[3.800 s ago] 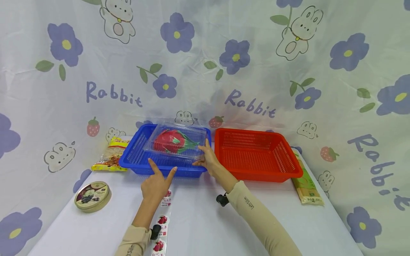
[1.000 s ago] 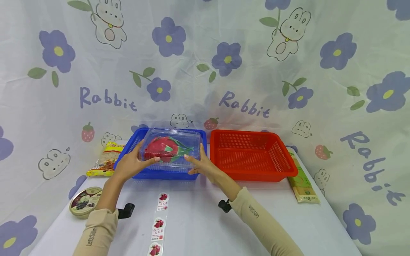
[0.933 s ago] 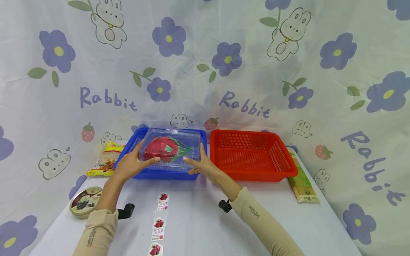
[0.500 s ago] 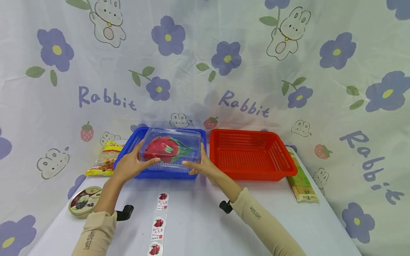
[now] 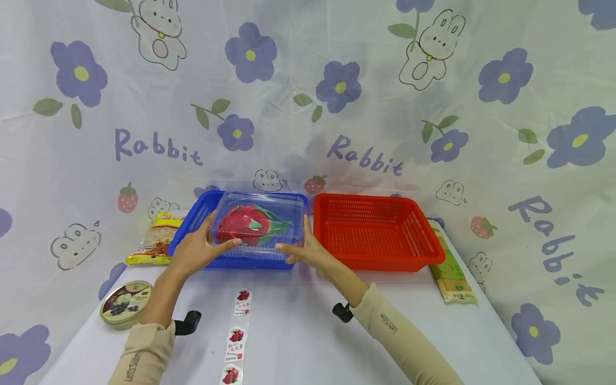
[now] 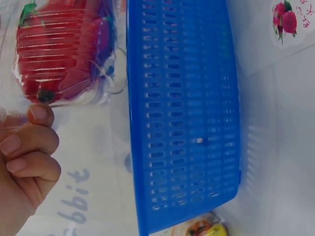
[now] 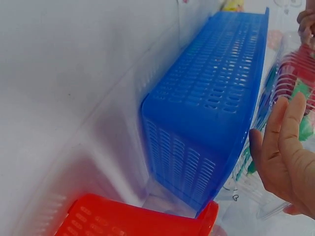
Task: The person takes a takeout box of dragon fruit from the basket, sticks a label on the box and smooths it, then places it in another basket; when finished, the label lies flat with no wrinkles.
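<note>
Head view: the clear clamshell box is gripped from both ends, left hand with thumb curled onto its near face and fingers behind its left end, right hand with thumb along the near edge and fingers pressed up the right end. Left wrist view: curled fingers are seen at the box's ribbed wall, the red dragon fruit visible through it. The box is held just above the blue basket, at rim level; whether it touches the rim cannot be told. The red basket is seen beside it on the right. Judged progress: lifting is under way, setting down is not yet done. On the table a sticker strip is laid near the body; a round tin, a snack bag and a green packet are noted at the sides.
</note>
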`<act>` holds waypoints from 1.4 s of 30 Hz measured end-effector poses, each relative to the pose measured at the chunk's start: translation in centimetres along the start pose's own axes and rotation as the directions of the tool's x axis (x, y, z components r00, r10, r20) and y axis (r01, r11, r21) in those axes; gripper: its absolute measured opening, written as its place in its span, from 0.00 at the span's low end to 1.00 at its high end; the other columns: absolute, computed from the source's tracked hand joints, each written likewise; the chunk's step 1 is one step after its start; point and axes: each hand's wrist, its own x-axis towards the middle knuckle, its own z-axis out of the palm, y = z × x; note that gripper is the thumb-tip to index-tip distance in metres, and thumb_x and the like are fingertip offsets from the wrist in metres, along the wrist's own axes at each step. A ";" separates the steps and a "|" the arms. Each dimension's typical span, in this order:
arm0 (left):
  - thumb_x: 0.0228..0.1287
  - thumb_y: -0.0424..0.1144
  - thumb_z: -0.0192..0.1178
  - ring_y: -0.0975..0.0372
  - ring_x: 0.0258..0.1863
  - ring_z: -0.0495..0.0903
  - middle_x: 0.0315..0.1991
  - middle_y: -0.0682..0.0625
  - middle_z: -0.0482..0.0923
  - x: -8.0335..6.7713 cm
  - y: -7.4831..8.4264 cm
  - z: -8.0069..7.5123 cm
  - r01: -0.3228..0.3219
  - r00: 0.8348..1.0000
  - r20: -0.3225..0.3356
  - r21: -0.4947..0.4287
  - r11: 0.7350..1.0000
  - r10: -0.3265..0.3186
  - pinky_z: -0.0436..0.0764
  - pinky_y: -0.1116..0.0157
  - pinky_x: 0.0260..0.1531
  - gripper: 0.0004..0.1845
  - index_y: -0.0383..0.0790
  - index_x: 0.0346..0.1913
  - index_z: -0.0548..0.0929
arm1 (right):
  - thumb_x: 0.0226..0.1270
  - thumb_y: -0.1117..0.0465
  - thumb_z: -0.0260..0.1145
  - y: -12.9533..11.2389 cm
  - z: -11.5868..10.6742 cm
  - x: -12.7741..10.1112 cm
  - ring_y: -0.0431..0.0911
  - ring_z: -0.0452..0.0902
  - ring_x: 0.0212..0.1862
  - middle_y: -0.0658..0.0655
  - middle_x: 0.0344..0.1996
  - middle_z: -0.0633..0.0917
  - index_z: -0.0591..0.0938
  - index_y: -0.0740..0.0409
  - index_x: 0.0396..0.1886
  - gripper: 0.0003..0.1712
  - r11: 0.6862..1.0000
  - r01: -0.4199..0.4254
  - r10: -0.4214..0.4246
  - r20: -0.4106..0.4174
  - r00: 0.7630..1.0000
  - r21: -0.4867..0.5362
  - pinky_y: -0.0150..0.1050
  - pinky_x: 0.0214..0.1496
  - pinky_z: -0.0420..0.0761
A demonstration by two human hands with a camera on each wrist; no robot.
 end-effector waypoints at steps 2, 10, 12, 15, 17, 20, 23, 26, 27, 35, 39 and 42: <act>0.55 0.73 0.60 0.57 0.22 0.66 0.28 0.45 0.67 0.0 0.1 0.1 -0.004 1.000 -0.003 0.001 1.000 0.004 0.68 0.65 0.20 0.60 0.46 0.81 0.44 | 0.58 0.42 0.74 0.0 -0.1 -0.1 0.61 0.84 0.48 0.65 0.77 0.53 0.25 0.38 0.78 0.72 1.000 -0.002 0.002 0.001 1.000 0.005 0.63 0.73 0.56; 0.56 0.73 0.60 0.57 0.23 0.68 0.30 0.45 0.70 -0.3 0.5 0.3 -0.011 1.000 0.015 -0.002 1.000 0.011 0.67 0.64 0.20 0.60 0.47 0.81 0.42 | 0.57 0.41 0.74 0.1 -0.7 -0.8 0.51 0.86 0.41 0.64 0.79 0.49 0.23 0.34 0.77 0.73 1.000 0.014 -0.014 0.014 1.000 -0.015 0.64 0.75 0.51; 0.56 0.72 0.60 0.57 0.23 0.68 0.30 0.45 0.70 -0.3 0.7 0.4 -0.014 1.000 0.016 -0.007 1.000 0.014 0.67 0.64 0.20 0.60 0.47 0.81 0.43 | 0.58 0.41 0.74 0.1 -0.9 -1.0 0.53 0.86 0.42 0.62 0.79 0.46 0.23 0.33 0.77 0.73 1.000 0.023 -0.023 0.025 0.999 -0.020 0.64 0.74 0.51; 0.56 0.72 0.60 0.56 0.23 0.68 0.30 0.44 0.70 -0.5 0.9 0.6 -0.022 1.000 0.012 -0.012 1.000 0.022 0.67 0.64 0.20 0.59 0.46 0.81 0.43 | 0.59 0.42 0.73 0.3 -1.3 -1.2 0.56 0.86 0.45 0.58 0.80 0.41 0.23 0.31 0.76 0.72 0.999 0.040 -0.040 0.038 0.998 -0.016 0.63 0.73 0.55; 0.57 0.71 0.60 0.57 0.23 0.68 0.30 0.45 0.70 -0.6 1.0 0.8 -0.027 1.000 0.008 -0.014 1.000 0.028 0.67 0.64 0.20 0.59 0.46 0.81 0.43 | 0.60 0.43 0.73 0.4 -1.5 -1.4 0.58 0.86 0.46 0.56 0.80 0.39 0.23 0.31 0.76 0.71 0.998 0.060 -0.059 0.045 0.997 -0.009 0.63 0.72 0.59; 0.57 0.71 0.61 0.57 0.23 0.68 0.30 0.45 0.71 -0.8 1.3 1.1 -0.033 0.999 0.005 -0.020 0.999 0.033 0.67 0.64 0.20 0.59 0.46 0.81 0.44 | 0.61 0.45 0.73 0.5 -1.8 -1.6 0.60 0.85 0.46 0.55 0.80 0.39 0.23 0.29 0.76 0.70 0.997 0.080 -0.079 0.051 0.996 -0.004 0.62 0.71 0.62; 0.57 0.70 0.61 0.57 0.24 0.69 0.30 0.45 0.71 -1.0 1.5 1.3 -0.036 0.999 0.006 -0.022 0.999 0.036 0.68 0.64 0.20 0.59 0.46 0.81 0.44 | 0.61 0.45 0.72 0.6 -2.0 -2.0 0.58 0.86 0.45 0.55 0.80 0.43 0.24 0.29 0.76 0.69 0.997 0.078 -0.077 0.046 0.996 -0.016 0.64 0.72 0.59; 0.57 0.71 0.61 0.57 0.24 0.69 0.30 0.45 0.71 -1.1 1.8 1.6 -0.040 0.999 0.007 -0.017 0.999 0.040 0.69 0.64 0.21 0.58 0.47 0.81 0.44 | 0.59 0.42 0.73 0.6 -2.2 -2.5 0.52 0.86 0.44 0.57 0.80 0.47 0.25 0.30 0.77 0.70 0.998 0.050 -0.048 0.025 0.999 -0.046 0.68 0.72 0.53; 0.57 0.71 0.61 0.57 0.24 0.69 0.31 0.45 0.71 -1.2 1.9 1.6 -0.040 0.999 0.009 -0.015 0.999 0.040 0.69 0.64 0.21 0.58 0.47 0.81 0.44 | 0.59 0.41 0.72 0.6 -2.3 -2.7 0.51 0.86 0.44 0.58 0.80 0.47 0.25 0.31 0.77 0.70 0.998 0.038 -0.037 0.019 0.999 -0.054 0.69 0.72 0.51; 0.57 0.71 0.60 0.56 0.26 0.70 0.31 0.45 0.72 -1.4 2.5 1.9 -0.050 0.999 0.019 -0.011 0.999 0.050 0.70 0.64 0.21 0.58 0.47 0.81 0.45 | 0.59 0.41 0.72 0.7 -2.8 -3.5 0.56 0.86 0.47 0.63 0.78 0.51 0.25 0.34 0.78 0.71 0.998 0.005 -0.005 -0.005 1.000 -0.068 0.72 0.71 0.41; 0.57 0.71 0.60 0.57 0.25 0.70 0.31 0.45 0.72 -1.6 2.7 2.1 -0.053 0.998 0.027 -0.007 0.999 0.054 0.69 0.65 0.21 0.58 0.46 0.81 0.45 | 0.60 0.42 0.72 1.0 -3.0 -3.7 0.58 0.86 0.47 0.62 0.79 0.51 0.26 0.31 0.78 0.69 0.999 0.009 -0.009 -0.003 1.000 -0.052 0.73 0.70 0.43; 0.57 0.71 0.60 0.57 0.25 0.70 0.31 0.45 0.72 -1.8 2.9 2.3 -0.054 0.998 0.031 -0.003 0.999 0.054 0.69 0.65 0.20 0.58 0.45 0.80 0.46 | 0.60 0.42 0.72 1.2 -3.2 -3.9 0.55 0.87 0.44 0.60 0.77 0.55 0.28 0.28 0.77 0.67 0.999 0.023 -0.023 0.003 1.000 -0.038 0.73 0.70 0.45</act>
